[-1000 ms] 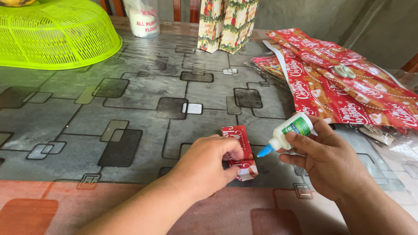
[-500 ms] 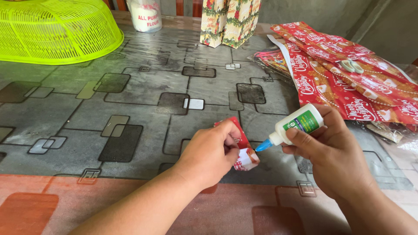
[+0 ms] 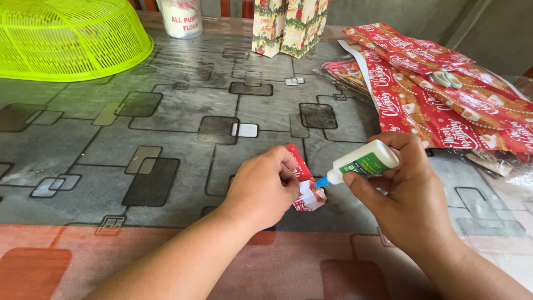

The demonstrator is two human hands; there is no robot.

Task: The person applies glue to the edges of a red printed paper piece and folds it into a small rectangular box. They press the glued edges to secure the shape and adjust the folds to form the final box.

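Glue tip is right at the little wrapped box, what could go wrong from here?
1. The glue bottle in the right hand points its blue tip at the small wrapped box's open end; a hard squeeze could overflow onto the table.
2. Left hand fingers sit beside the flap; glue may smear them.

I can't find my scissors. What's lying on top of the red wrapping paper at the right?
A pair of pale green-handled scissors rests on the red wrapping paper, handles showing. The blades cannot be made out among the folds, and whatever lies beneath the sheets is covered.
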